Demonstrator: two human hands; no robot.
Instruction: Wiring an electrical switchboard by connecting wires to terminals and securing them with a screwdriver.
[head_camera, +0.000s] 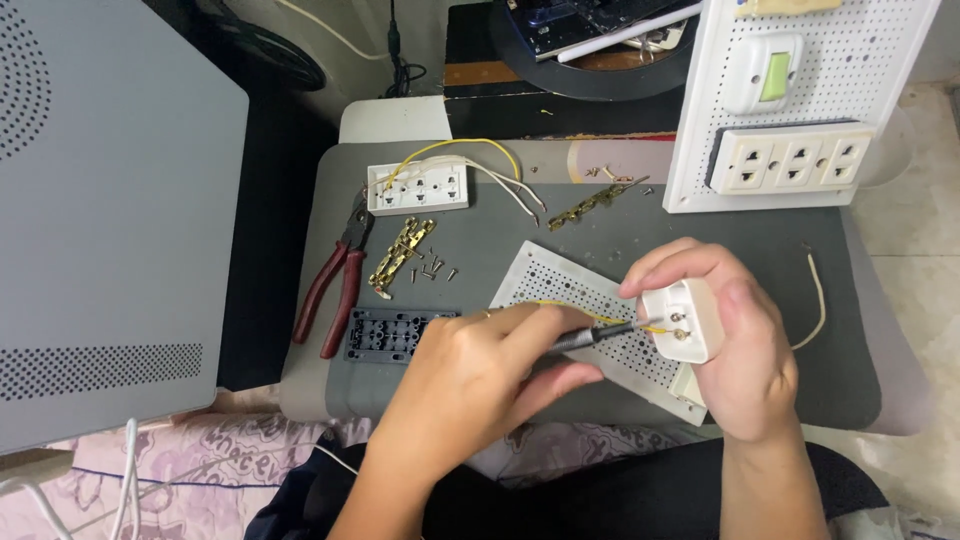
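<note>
On the grey table, far left, red-handled pliers lie beside brass contact strips and a black socket frame, with a white triple socket behind them. Left hand is closed around a screwdriver, tip touching the small white switch block over a perforated white board; right hand grips that block, a yellow wire running into it

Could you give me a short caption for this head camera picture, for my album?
Left hand drives a screwdriver into a small white switch block held by the right hand.
</note>
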